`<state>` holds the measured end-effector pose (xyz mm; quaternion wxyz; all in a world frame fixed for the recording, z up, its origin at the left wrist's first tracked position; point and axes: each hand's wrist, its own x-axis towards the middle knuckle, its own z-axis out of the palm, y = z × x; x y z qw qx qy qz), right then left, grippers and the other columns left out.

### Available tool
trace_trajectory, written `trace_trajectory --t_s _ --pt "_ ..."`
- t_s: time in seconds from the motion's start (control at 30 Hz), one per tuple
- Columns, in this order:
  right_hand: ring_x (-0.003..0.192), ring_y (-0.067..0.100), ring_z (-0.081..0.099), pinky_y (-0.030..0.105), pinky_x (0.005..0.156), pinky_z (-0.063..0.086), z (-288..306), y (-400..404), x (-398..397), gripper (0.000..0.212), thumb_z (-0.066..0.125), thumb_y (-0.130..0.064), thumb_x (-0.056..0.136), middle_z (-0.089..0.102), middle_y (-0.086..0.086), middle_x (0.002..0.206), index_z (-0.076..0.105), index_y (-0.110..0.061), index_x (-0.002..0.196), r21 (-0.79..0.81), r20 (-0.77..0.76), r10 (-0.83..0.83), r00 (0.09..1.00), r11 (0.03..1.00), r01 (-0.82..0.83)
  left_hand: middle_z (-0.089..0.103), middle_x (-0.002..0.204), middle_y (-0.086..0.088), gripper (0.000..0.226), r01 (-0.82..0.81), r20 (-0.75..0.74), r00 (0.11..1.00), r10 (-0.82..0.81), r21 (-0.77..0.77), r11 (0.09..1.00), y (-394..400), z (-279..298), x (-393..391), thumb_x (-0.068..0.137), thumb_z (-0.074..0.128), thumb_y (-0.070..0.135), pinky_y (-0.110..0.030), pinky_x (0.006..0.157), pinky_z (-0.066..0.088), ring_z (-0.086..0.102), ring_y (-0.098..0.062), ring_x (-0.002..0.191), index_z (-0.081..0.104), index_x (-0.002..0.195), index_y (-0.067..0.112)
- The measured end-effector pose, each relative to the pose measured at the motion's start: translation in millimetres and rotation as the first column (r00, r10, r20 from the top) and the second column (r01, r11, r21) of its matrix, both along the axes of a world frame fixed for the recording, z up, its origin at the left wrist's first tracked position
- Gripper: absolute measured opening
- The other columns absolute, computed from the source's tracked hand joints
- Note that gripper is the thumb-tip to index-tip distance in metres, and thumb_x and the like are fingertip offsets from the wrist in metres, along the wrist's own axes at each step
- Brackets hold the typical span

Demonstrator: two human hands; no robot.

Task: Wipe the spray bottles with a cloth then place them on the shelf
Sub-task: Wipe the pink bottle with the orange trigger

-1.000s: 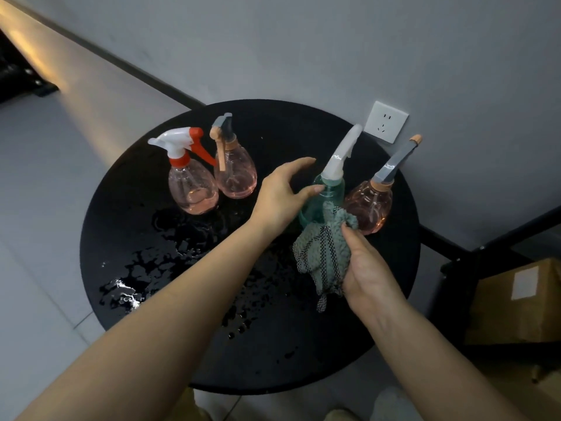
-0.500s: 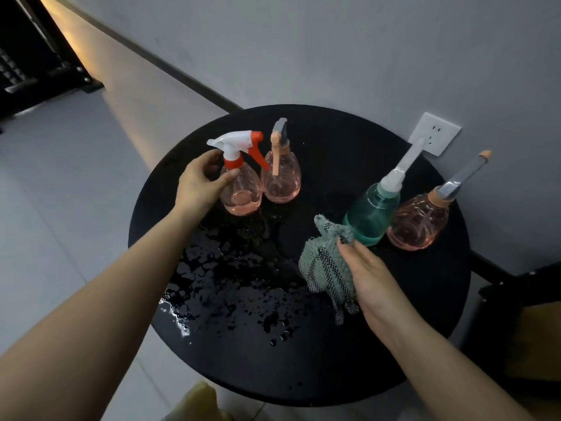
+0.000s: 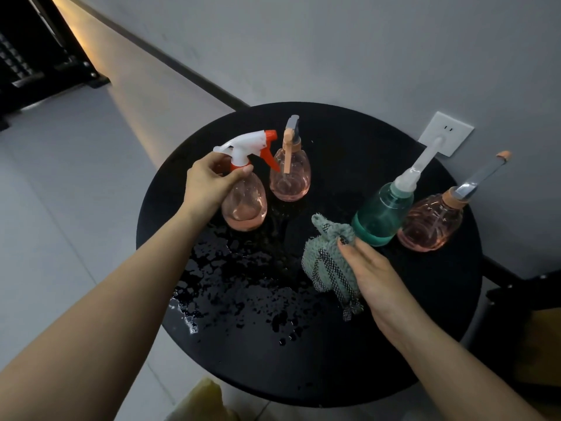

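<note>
Left hand (image 3: 206,183): fingers curled round neck of pink spray bottle with white-and-orange trigger (image 3: 244,205), at 10 o'clock on round black counter (image 3: 334,375). Right hand (image 3: 375,271) pinches green cloth (image 3: 329,262) mid-counter. Second pink bottle (image 3: 290,177) at 11; teal bottle (image 3: 382,214) and third pink bottle (image 3: 431,221) at 2. Water puddle (image 3: 243,287) at 8.
</note>
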<state>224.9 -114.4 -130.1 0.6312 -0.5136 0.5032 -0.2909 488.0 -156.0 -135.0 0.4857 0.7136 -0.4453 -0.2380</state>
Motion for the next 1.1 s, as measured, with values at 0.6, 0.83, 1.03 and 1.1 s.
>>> trace_trajectory --t_s 0.6,0.83,1.03,1.1 --pt "0.11 -0.021 0.046 -0.001 0.087 0.032 47.4 9.4 6.2 0.026 0.047 -0.027 0.094 0.052 -0.032 0.114 0.049 -0.048 0.109 -0.567 -0.124 0.184 0.975 0.793 -0.222 0.063 0.071 -0.006 0.012 0.15 -0.303 0.949 -0.081 0.212 0.966 63.9 67.4 -78.8 0.081 0.067 0.01 -0.022 0.067 0.055 0.057 -0.012 0.067 0.07 0.087 0.0" --pt "0.107 -0.002 0.06 0.015 0.092 0.045 45.9 4.5 -2.7 0.023 0.047 -0.023 0.096 0.066 -0.021 0.105 0.057 -0.034 0.113 -0.494 -0.002 0.173 0.985 0.856 -0.151 0.059 0.084 -0.017 0.029 0.19 -0.407 0.909 -0.093 0.206 0.96 64.2 74.4 -80.6 0.083 0.066 0.018 -0.019 0.058 0.05 0.053 -0.022 0.074 0.065 0.097 -0.008" --pt "0.113 -0.004 0.056 0.01 0.092 0.041 54.7 8.9 -2.5 0.024 0.048 -0.031 0.094 0.064 -0.022 0.113 0.057 -0.033 0.116 -0.53 0.014 0.237 0.971 0.826 -0.194 0.062 0.063 0.003 0.011 0.236 -0.428 0.893 -0.139 0.182 0.955 63.5 87.9 -84.4 0.083 0.065 0.019 -0.018 0.05 0.048 0.056 -0.007 0.053 0.068 0.082 0.009" --pt "0.124 -0.005 0.046 0.013 0.101 0.036 51.8 11.8 -1.1 0.035 0.049 -0.039 0.091 0.055 -0.019 0.129 0.054 -0.032 0.125 -0.566 -0.083 0.261 0.962 0.782 -0.261 0.062 0.067 0.001 0.016 0.227 -0.418 0.899 -0.128 0.198 0.954 63.3 88.8 -86.7 0.083 0.065 0.019 -0.017 0.049 0.047 0.056 -0.007 0.052 0.07 0.089 0.006"
